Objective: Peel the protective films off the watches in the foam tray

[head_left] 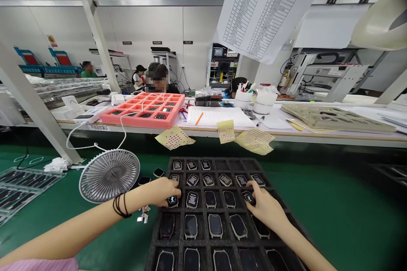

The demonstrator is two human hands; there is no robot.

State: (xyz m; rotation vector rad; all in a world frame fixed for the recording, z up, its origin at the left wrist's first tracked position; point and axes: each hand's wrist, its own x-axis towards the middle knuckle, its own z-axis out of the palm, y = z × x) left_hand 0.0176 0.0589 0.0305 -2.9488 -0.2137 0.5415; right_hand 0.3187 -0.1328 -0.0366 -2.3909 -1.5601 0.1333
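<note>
A black foam tray (pixel 219 164) lies on the green mat in front of me, its pockets holding several rows of smartwatch bodies with dark screens. My left hand (pixel 159 192) reaches over its left side, fingertips pressed on a smartwatch (pixel 172 201) with a lit screen. My right hand (pixel 263 207) is at the tray's right side, its thumb and fingers gripping another lit smartwatch (pixel 248 197). Both watches are partly hidden by my fingers. A dark cord bracelet circles my left wrist (pixel 121 205).
A small grey desk fan (pixel 109 175) stands left of the tray, near loose watches (pixel 158 172). A salmon foam tray (pixel 142 110) and papers sit on the far bench, where co-workers are seated. A clear tray of dark items (pixel 19 188) lies at the left.
</note>
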